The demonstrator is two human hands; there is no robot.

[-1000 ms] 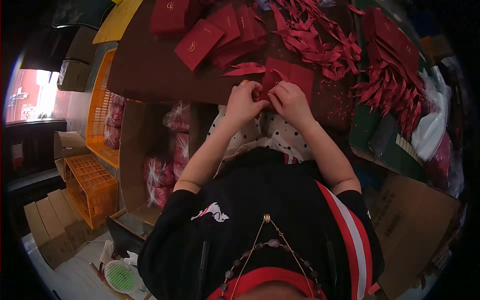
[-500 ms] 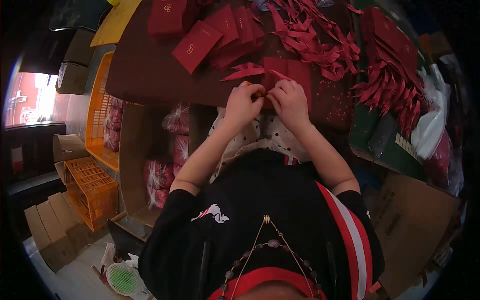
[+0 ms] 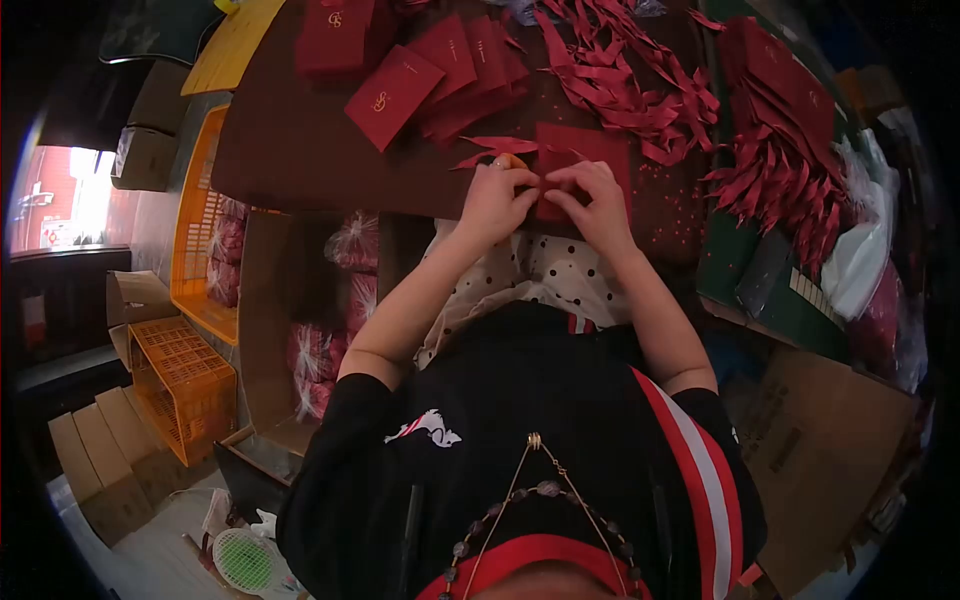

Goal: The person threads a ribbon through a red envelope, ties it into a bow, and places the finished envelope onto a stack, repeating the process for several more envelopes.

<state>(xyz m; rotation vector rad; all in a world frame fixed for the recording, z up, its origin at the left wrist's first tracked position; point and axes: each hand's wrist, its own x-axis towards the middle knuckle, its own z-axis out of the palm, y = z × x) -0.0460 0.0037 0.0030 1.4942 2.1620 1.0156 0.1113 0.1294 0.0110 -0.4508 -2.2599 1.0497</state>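
A dark red paper bag [image 3: 612, 150] lies at the table's near edge, under my hands. My left hand [image 3: 497, 198] is closed at its left edge, thumb and forefinger pinched on a red ribbon [image 3: 492, 143] whose loose end sticks out to the left. Something small and orange [image 3: 513, 161] shows behind its fingers, mostly hidden. Across a narrow gap, my right hand [image 3: 594, 202] is over the bag, its thumb and forefinger pinched together toward the left fingertips; the ribbon between them is largely covered by the fingers.
Printed red bags [image 3: 395, 95] lie at the back left of the brown-covered table [image 3: 290, 150]. Loose red ribbons [image 3: 640, 90] heap behind my hands. Ribboned bags [image 3: 785, 110] stack at right, by white plastic [image 3: 865, 245]. An orange crate [image 3: 205, 200] and cardboard box [image 3: 265, 310] stand left.
Both hands have shifted slightly right, and a small gap has opened between their fingertips. The bag has moved a little right, and the ribbon end at left sits closer to my left hand.
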